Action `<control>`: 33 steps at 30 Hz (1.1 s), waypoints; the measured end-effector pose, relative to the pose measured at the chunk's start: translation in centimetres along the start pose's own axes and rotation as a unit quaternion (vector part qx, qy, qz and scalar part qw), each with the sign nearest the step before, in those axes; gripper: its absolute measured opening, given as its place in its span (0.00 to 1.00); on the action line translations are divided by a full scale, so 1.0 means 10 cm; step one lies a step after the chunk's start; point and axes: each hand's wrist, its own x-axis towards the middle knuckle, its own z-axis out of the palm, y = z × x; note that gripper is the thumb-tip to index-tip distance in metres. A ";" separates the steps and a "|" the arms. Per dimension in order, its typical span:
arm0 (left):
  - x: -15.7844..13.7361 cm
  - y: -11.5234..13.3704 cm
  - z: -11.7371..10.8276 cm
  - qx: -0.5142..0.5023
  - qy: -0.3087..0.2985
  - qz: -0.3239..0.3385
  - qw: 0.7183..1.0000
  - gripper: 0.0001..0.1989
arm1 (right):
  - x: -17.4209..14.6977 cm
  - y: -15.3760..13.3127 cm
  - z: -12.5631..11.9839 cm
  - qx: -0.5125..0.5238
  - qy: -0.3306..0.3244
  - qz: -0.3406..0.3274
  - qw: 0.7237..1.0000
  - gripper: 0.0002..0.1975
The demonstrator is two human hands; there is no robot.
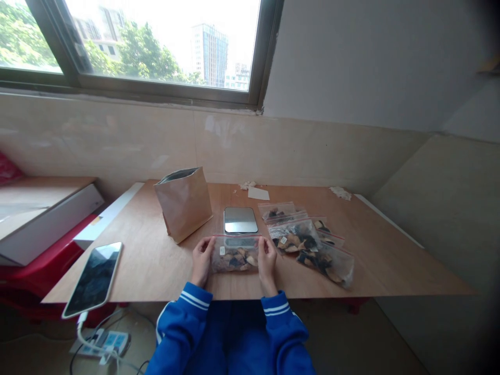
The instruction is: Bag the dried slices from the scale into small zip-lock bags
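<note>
Plastic, clear and thin, formed the small zip bag (235, 254) that stood on the near part of the wooden table (156, 260), with a red seal strip along its top edge and a load of dark and tan chunks, irregular in shape, filling its lower half. It sat squarely between the two hands: the left hand (202, 259) clasped its left end and the right hand (267, 258) clasped its right end, fingers curled round the sides, so both were closed on the bag. Just behind it lay a flat kitchen scale (240, 220) with a shiny metal platform. A brown paper bag (183, 204), creased and open at the top, stood to the left of the scale. To the right, several more filled zip bags (308, 239) lay overlapping. A phone (94, 278) with a glossy dark screen rested at the table's left corner.
</note>
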 end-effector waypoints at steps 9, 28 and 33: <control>0.00 0.01 0.01 -0.010 -0.035 0.003 0.999 0.19 | -0.03 -0.06 0.01 0.017 -0.023 -0.012 1.000 0.15; 0.02 -0.04 -0.01 0.044 -0.028 0.037 0.998 0.17 | -0.05 -0.05 0.01 -0.002 0.008 -0.057 0.998 0.14; 0.01 0.01 0.01 0.036 -0.026 0.035 0.998 0.16 | -0.06 -0.10 0.00 0.043 -0.019 -0.023 0.999 0.14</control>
